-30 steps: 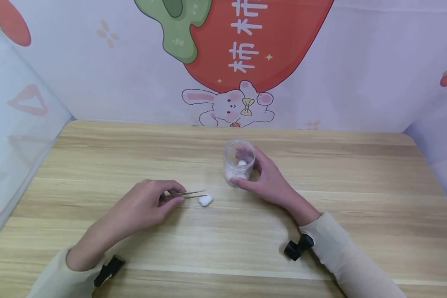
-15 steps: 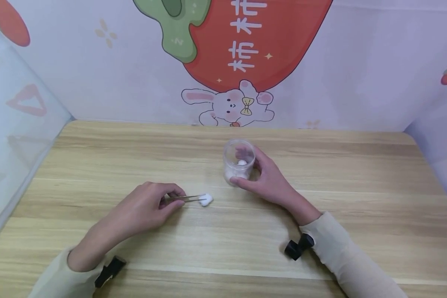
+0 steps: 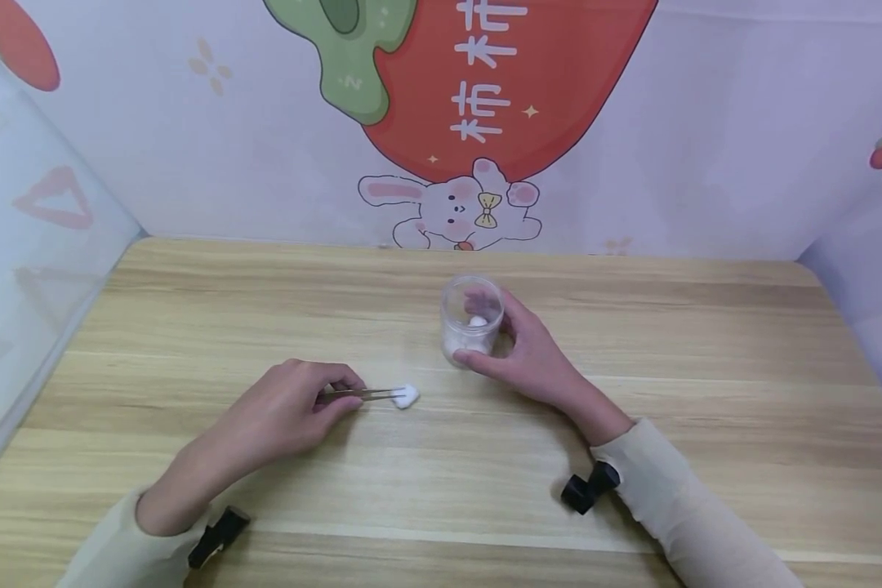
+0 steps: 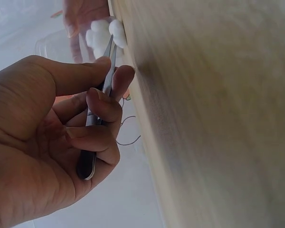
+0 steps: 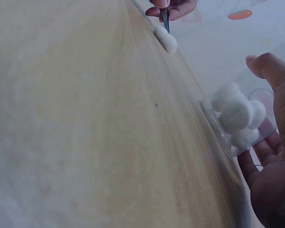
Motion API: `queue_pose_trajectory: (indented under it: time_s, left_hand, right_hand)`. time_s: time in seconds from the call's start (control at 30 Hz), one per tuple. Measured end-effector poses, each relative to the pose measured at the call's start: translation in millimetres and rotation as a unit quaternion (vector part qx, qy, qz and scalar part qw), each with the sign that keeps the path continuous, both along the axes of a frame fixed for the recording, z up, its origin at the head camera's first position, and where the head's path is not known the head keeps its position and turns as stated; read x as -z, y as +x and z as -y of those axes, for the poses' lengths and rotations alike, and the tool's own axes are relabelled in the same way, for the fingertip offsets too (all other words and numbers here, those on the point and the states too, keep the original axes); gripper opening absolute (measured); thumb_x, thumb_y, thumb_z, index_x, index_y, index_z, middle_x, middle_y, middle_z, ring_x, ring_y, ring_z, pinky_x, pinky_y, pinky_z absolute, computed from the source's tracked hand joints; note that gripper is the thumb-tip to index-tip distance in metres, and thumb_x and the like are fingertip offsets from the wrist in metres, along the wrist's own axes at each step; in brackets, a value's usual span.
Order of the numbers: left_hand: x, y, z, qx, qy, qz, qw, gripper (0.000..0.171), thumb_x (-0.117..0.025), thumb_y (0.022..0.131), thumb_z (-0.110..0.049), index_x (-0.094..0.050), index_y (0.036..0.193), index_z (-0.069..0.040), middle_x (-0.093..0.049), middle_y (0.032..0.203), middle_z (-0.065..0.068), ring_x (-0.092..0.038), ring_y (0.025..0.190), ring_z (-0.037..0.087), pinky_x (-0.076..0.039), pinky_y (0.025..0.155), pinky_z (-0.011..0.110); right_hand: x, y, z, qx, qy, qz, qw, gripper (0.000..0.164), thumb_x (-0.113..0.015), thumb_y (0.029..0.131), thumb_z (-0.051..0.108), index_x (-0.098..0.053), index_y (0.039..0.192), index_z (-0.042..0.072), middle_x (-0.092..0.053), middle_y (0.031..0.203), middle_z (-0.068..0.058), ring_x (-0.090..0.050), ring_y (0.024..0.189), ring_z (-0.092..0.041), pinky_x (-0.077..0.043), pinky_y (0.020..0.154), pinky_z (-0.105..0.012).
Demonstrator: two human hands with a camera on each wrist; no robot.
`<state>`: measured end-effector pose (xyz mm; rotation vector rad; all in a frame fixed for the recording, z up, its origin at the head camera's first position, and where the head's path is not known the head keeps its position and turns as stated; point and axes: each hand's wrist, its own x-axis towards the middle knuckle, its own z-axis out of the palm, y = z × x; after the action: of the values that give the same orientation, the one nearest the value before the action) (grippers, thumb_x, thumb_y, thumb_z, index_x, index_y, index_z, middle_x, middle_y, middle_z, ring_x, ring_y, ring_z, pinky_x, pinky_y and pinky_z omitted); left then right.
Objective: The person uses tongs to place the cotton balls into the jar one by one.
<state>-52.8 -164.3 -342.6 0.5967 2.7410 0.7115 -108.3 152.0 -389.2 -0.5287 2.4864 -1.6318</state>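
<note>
My left hand (image 3: 287, 408) pinches a pair of metal tweezers (image 4: 106, 88) between thumb and fingers. The tweezer tips lie at a white cotton ball (image 3: 407, 397) on the table; whether they grip it I cannot tell. In the right wrist view this cotton ball (image 5: 166, 40) looks lumpy and elongated. My right hand (image 3: 532, 355) holds a clear, lidless jar (image 3: 452, 314) upright, thumb on the near side and fingers around the far side. Several cotton balls (image 5: 235, 110) sit in the jar's bottom.
The wood-grain table (image 3: 382, 506) spreads around both hands. A printed cloth (image 3: 265, 163) with a cartoon rabbit hangs behind its far edge. Black wrist cameras (image 3: 219, 536) are strapped at both sleeves.
The tweezers have lowered from above the cotton ball so that their tips now lie over it, and the gap between them looks narrower. The right hand and jar stay put.
</note>
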Motion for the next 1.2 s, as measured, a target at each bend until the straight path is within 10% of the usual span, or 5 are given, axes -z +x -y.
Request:
queue_pose_trajectory:
  time_s: [1.2]
  left_hand:
    - [0.3, -3.5, -0.6, -0.021, 0.047, -0.144, 0.9883, 0.012, -0.077, 0.097, -0.011, -0.083, 0.105, -0.018, -0.077, 0.088, -0.007, -0.049, 0.062, 0.002, -0.043, 0.059, 0.021]
  right_hand:
    - [1.6, -0.7, 0.0, 0.000, 0.009, -0.001, 1.000, 0.079, -0.090, 0.086, 0.027, -0.047, 0.152, 0.024, -0.061, 0.151, 0.001, -0.056, 0.142, -0.018, -0.043, 0.120, -0.049]
